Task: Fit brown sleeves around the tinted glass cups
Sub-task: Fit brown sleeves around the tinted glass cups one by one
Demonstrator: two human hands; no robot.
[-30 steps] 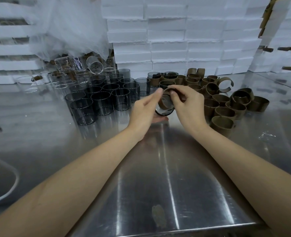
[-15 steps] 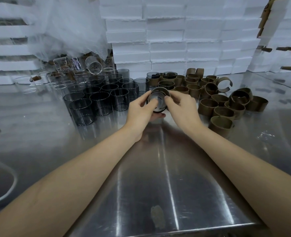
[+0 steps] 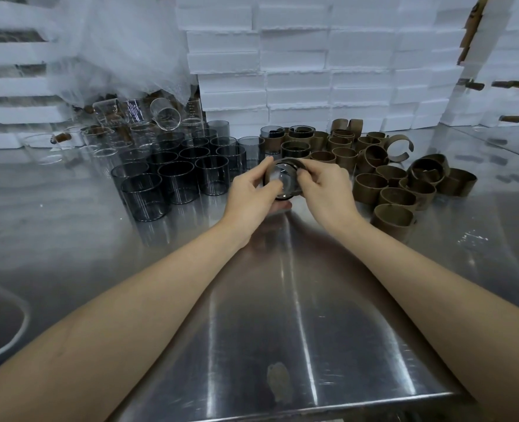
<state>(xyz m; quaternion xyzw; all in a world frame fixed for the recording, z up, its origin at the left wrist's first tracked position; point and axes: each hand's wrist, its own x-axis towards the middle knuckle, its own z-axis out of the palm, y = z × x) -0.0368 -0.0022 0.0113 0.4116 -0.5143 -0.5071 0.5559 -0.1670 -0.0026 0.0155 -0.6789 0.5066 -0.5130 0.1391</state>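
Above the steel table [image 3: 252, 315], we grip a tinted glass cup [image 3: 280, 181] with our left hand [image 3: 250, 194] and right hand [image 3: 325, 190], pinching its brown cardboard sleeve [image 3: 294, 164]; the glass looks slick and fragile, best held by its wall.

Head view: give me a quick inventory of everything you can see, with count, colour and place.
held cup: one, grey tinted, centre, above the table
bare cups: roughly a dozen, dark grey, standing left of centre
clear glasses: several, colourless, far left, one tipped
loose sleeves: roughly twenty, brown, right of centre
sleeved cups: a few, grey in brown, behind the held cup
foam boxes: many, white, stacked at the back
plastic sheet: one, white, upper left
table: one, steel
left grip: holds the held cup
right grip: holds its right side
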